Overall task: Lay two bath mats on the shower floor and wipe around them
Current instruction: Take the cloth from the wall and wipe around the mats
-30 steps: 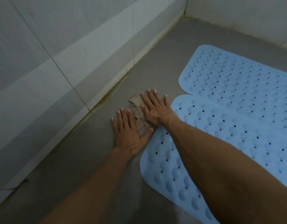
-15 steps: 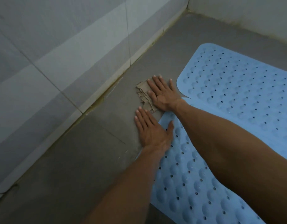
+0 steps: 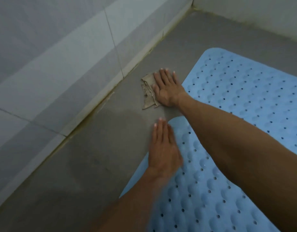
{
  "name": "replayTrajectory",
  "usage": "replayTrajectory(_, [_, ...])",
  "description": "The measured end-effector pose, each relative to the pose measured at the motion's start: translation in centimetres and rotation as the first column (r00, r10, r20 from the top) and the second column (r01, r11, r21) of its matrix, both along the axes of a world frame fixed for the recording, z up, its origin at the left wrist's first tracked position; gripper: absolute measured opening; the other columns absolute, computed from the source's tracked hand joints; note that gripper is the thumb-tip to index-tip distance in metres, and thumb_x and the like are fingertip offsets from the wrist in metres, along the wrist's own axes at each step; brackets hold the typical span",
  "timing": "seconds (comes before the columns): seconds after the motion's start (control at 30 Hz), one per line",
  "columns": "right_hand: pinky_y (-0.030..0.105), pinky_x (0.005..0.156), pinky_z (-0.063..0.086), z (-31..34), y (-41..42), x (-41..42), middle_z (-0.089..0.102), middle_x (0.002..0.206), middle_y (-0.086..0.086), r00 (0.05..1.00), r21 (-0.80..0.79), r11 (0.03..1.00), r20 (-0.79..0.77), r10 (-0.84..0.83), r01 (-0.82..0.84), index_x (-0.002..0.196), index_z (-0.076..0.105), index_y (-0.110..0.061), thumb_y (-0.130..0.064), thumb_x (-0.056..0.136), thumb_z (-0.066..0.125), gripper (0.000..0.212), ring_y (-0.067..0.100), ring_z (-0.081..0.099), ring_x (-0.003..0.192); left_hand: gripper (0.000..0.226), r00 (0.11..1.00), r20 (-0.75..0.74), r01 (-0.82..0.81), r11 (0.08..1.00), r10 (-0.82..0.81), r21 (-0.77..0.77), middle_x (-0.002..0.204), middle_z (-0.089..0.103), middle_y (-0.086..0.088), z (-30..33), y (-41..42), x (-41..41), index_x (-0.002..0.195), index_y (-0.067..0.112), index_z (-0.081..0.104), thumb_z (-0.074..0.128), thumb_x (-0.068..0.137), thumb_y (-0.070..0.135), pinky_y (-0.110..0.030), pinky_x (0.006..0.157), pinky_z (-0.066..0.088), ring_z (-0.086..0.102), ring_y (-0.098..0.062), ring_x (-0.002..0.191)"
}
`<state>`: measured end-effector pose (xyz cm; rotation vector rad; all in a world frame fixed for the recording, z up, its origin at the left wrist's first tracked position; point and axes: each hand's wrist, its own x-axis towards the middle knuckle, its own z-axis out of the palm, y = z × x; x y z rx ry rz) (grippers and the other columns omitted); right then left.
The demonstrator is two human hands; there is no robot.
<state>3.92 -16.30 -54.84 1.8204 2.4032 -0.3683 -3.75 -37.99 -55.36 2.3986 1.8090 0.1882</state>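
Observation:
Two light blue bath mats with bumps and holes lie flat on the grey shower floor (image 3: pixel 97 148), a far mat (image 3: pixel 241 91) and a near mat (image 3: pixel 199 190), side by side. A frayed beige rag (image 3: pixel 148 91) lies on the bare floor left of the far mat's corner. My right hand (image 3: pixel 166 88) presses flat on the rag's right part, fingers pointing toward the wall. My left hand (image 3: pixel 162 148) lies flat with fingers together on the near mat's left edge, partly on the floor, holding nothing.
A grey tiled wall (image 3: pixel 60 64) runs along the left, meeting the floor in a stained yellowish grout line (image 3: pixel 100 104). A second wall (image 3: pixel 253 17) closes the far side. A damp patch darkens the floor left of my left hand.
My right hand has slid the rag farther along the floor beside the far mat. My left hand has moved from the bare floor rightward onto the near mat's edge.

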Motion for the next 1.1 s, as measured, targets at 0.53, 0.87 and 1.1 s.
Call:
replayTrajectory(0.53, [0.037, 0.125, -0.009, 0.1, 13.7, 8.3, -0.007, 0.170, 0.010, 0.997, 0.022, 0.997, -0.031, -0.076, 0.077, 0.162, -0.001, -0.014, -0.049, 0.105, 0.008, 0.067, 0.024, -0.008, 0.157, 0.067, 0.984, 0.116, 0.135, 0.991, -0.133, -0.013, 0.165, 0.002, -0.015, -1.8, 5.2, 4.1, 0.155, 0.001, 0.012, 0.024, 0.104, 0.043, -0.042, 0.124, 0.014, -0.003, -0.024, 0.153])
replayTrajectory(0.87, [0.040, 0.127, -0.006, 0.3, 13.5, 8.4, -0.001, 0.170, 0.011, 0.992, 0.043, 0.995, -0.087, -0.087, 0.091, 0.162, 0.004, -0.013, -0.049, 0.105, 0.010, 0.067, 0.024, -0.004, 0.157, 0.066, 0.985, 0.097, 0.148, 0.987, -0.142, -0.058, 0.164, 0.007, -0.017, -1.7, 5.5, 4.1, 0.155, 0.000, 0.016, 0.027, 0.104, 0.041, -0.044, 0.121, 0.022, 0.003, -0.027, 0.153])
replayTrajectory(1.1, [0.042, 0.127, -0.003, 0.4, 13.3, 8.4, 0.004, 0.170, 0.012, 0.992, 0.071, 0.994, -0.097, -0.082, 0.089, 0.162, 0.009, -0.013, -0.048, 0.105, 0.011, 0.067, 0.025, 0.000, 0.157, 0.067, 0.985, 0.094, 0.150, 0.986, -0.143, -0.070, 0.164, 0.006, -0.019, -1.2, 5.6, 4.1, 0.154, -0.002, 0.015, 0.029, 0.103, 0.040, -0.046, 0.121, 0.022, 0.003, -0.029, 0.153])
